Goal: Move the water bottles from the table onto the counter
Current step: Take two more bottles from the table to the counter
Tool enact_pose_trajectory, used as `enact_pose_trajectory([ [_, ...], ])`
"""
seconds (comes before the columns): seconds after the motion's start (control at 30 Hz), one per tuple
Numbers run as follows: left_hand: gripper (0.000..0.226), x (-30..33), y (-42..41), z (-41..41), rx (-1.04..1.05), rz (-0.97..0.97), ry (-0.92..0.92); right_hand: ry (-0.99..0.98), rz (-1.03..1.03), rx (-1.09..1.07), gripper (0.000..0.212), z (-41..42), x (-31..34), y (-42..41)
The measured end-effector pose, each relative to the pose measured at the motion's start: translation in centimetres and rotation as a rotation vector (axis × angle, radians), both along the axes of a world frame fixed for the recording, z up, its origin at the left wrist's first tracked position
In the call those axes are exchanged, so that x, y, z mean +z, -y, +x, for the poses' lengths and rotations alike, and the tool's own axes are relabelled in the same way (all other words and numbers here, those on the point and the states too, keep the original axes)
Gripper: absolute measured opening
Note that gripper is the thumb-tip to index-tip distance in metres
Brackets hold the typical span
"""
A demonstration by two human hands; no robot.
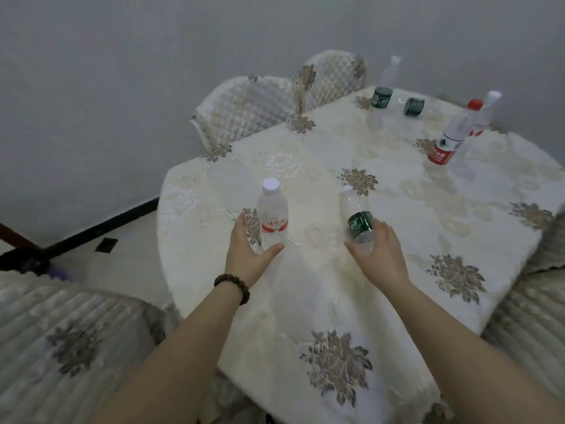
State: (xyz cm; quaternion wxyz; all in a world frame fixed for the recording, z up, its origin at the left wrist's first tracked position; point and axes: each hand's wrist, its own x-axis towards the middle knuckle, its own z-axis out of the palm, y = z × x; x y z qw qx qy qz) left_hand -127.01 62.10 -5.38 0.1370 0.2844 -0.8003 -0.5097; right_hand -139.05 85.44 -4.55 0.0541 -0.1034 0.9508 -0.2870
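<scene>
Left hand: my left hand [249, 255] is cupped round the base of the clear plastic bottle with the white cap and red label [272, 214]; thumb on the near side, fingers [240, 220] curled round the far left side, a brown bead bracelet [233, 286] on the wrist.
Right hand: my right hand [379, 252] grips the lower half of the clear plastic bottle with the dark green label [358, 221]; thumb on the left of it, fingers wrapped behind, so their tips are hidden.
Red-label bottle: upright on the tabletop [321, 270], near its left edge, where the cream flowered cloth drops off toward the tiled floor [128, 255].
Green-label bottle: tilted, top leaning away to the left; whether its base touches the cloth I cannot tell.
Between the two: a bare strip of cloth, the bottles well apart.
Far side: two more green-label clear bottles [380, 101] [413, 106] stand close together near the far edge; a pale clear bottle [391, 70] is behind them.
Far right: a clear bottle with a red cap and red label [452, 136] leans there, another clear bottle with a white cap [487, 113] just behind it, both near the right rim.
Middle of the tabletop: open cloth between my hands and the far bottles.
Around the tabletop: two quilted chair backs [253, 108] sit tight against the far left edge; a ribbed padded seat [61, 332] is at my near left and another [538, 316] at the right.
</scene>
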Motion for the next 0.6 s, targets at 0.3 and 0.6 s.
enact_pose_trajectory([
  [0.3,0.082,-2.9,3.7,-5.5,-0.154,0.128,-0.023,0.225,0.227,-0.083,0.115,-9.2,-2.3,0.9],
  [0.6,0.063,-3.5,3.5,-6.8,-0.153,0.166,-0.010,0.323,0.294,-0.074,0.073,-11.4,-4.1,0.9],
])
